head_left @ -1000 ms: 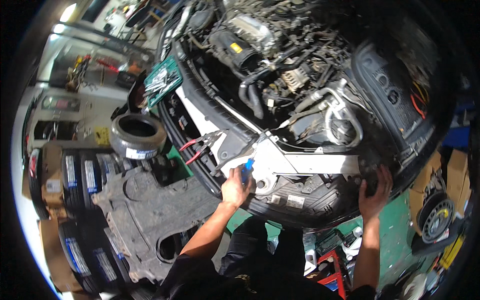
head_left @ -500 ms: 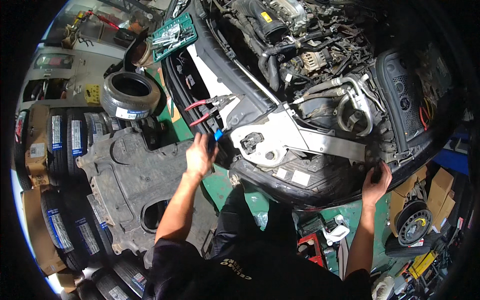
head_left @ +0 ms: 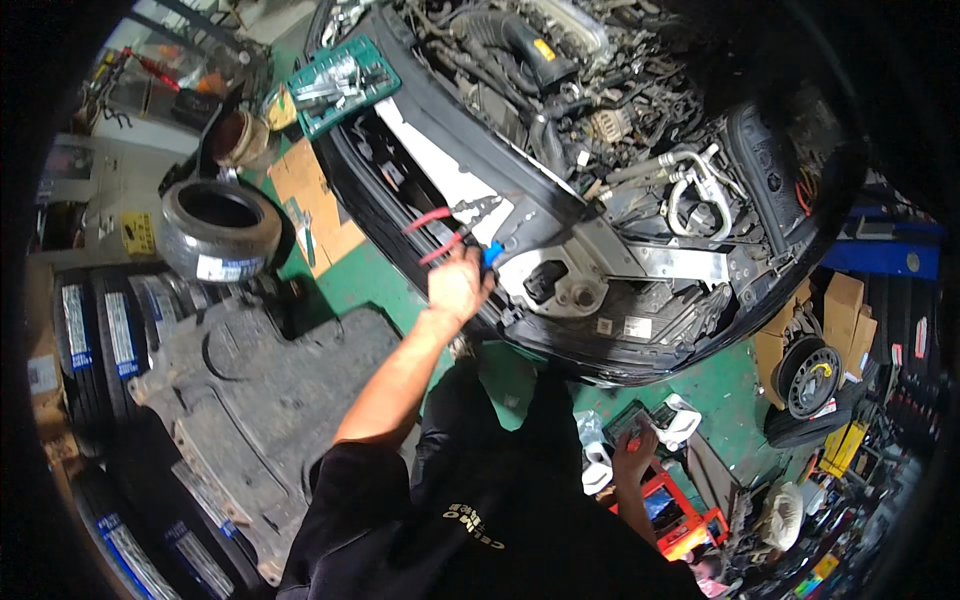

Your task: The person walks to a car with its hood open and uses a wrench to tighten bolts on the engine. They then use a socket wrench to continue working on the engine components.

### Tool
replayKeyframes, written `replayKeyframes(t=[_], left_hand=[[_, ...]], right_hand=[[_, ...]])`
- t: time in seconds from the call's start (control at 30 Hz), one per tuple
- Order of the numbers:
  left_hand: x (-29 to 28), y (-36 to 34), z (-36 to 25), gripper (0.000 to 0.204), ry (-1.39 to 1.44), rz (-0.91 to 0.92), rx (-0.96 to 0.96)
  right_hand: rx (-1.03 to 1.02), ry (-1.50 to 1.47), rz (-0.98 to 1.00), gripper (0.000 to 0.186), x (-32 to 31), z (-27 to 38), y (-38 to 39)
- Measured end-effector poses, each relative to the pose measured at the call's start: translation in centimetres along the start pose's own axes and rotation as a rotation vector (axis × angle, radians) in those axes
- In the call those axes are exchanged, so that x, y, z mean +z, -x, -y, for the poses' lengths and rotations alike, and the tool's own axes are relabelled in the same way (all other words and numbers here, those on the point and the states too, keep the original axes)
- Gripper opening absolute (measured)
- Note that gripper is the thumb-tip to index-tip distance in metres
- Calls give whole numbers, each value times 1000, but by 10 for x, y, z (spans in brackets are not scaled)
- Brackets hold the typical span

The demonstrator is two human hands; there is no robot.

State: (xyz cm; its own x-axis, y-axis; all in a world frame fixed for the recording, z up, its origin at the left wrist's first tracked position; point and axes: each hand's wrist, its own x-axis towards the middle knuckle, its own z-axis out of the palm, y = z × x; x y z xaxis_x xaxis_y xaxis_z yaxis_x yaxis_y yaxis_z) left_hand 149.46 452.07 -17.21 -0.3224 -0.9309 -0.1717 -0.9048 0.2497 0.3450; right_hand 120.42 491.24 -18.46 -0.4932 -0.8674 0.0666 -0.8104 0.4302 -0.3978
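Note:
My left hand [head_left: 458,288] is closed at the front edge of the car, and a small blue piece [head_left: 491,254] sticks out past its fingers. What kind of tool or part it belongs to is hidden by the hand. Just beyond lie pliers with red handles [head_left: 436,217], resting on the front panel. The white headlight housing [head_left: 552,285] is to the right of that hand. Lower down, my right hand [head_left: 632,462] hangs above a red tool box [head_left: 690,530], its fingers curled round a small orange-red thing. A white bottle [head_left: 681,421] stands beside it.
A green tool case [head_left: 345,85] full of sockets rests on the car's far left edge. A big grey undertray [head_left: 250,400], a loose tyre [head_left: 220,228] and stacked tyres [head_left: 85,340] are at left. A steel wheel [head_left: 808,378] and cardboard stand at right.
My right hand has left the car's front right edge and dropped toward the red tool box. My left hand has moved slightly right and farther forward with the blue piece. The view has shifted.

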Motion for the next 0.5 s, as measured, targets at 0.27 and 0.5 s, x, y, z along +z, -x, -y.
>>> replayKeyframes(t=[0.27,0.5], left_hand=[[-35,15,34,50,88,115,225],[-64,78,60,46,235,45,143]], right_hand=[[421,-100,-6,34,18,80,117],[265,-443,-57,21,35,125,36]])
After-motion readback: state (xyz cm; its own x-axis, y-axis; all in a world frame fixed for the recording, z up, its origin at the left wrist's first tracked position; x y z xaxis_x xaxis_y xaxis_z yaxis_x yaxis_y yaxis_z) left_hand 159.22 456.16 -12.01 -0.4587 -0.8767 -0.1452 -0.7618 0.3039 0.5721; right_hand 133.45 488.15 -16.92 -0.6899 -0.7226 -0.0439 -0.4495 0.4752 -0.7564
